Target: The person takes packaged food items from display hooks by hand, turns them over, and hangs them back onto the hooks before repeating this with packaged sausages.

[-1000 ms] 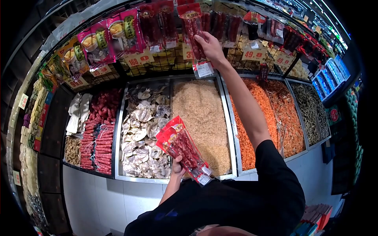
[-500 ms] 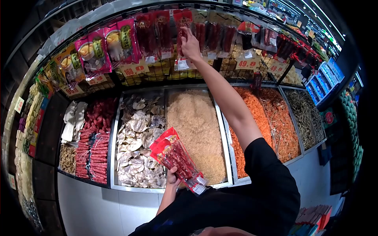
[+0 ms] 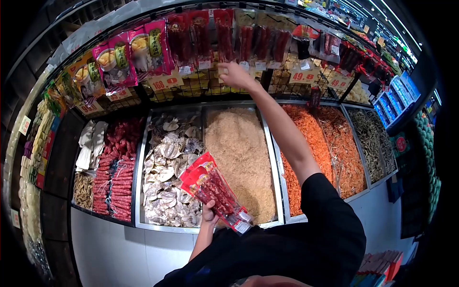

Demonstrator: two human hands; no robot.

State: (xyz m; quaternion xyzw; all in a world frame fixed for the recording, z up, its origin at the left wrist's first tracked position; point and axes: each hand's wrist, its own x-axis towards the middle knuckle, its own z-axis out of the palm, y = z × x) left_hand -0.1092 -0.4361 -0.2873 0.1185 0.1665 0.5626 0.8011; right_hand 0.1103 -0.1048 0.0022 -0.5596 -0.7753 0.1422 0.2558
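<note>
Red packs of sausages (image 3: 217,189), overlapping one another, are gripped in my left hand (image 3: 209,213) in front of my body, above the front of the bins. My right hand (image 3: 236,75) is stretched out to the rack, at the lower end of a hanging red sausage pack (image 3: 224,36). Its fingers point left and partly overlap the bottom of that pack; whether they touch it or pinch anything is too small to tell. More dark red sausage packs (image 3: 201,38) hang on both sides of it.
Below the rack are bins of dried fish (image 3: 167,179), pale dried goods (image 3: 236,143), orange dried goods (image 3: 306,143) and tied sausages (image 3: 122,184). Pink packs (image 3: 114,62) hang at the left, above price cards (image 3: 165,82). A blue-and-white stand (image 3: 397,100) is at the right.
The red pack that was in my right hand now hangs on the rack. My right hand has moved from the upper part of the pack down to its lower end. My left hand still holds its packs.
</note>
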